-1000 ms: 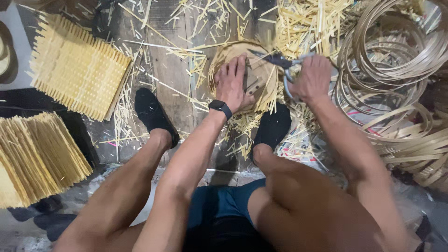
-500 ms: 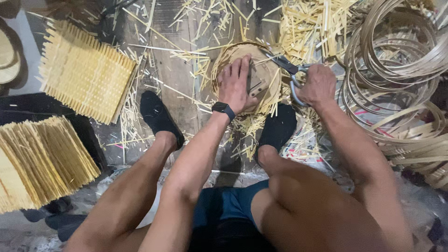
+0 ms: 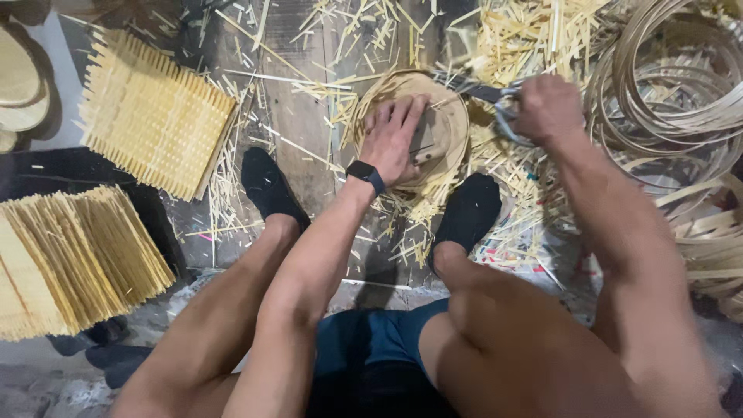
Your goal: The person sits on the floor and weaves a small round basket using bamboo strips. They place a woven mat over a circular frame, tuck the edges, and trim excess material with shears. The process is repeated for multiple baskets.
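Note:
My left hand [image 3: 393, 138], with a dark watch on the wrist, presses flat on a round woven bamboo piece [image 3: 447, 124] lying on the floor between my feet. My right hand [image 3: 546, 108] grips the handles of a pair of metal shears [image 3: 478, 91], whose blades reach to the round piece's upper right rim. Loose strip ends stick out around the rim. My fingers cover the middle of the piece.
Two square woven bamboo mats [image 3: 151, 116] [image 3: 73, 259] lie at the left. Coiled bamboo hoops [image 3: 673, 85] pile up at the right. Cut bamboo slivers [image 3: 526, 31] litter the plank floor. My black-socked feet [image 3: 267, 186] [image 3: 468, 217] flank the work.
The view has shifted slightly. Both hands stay on the round piece and the shears, with the right hand a little lower against the rim.

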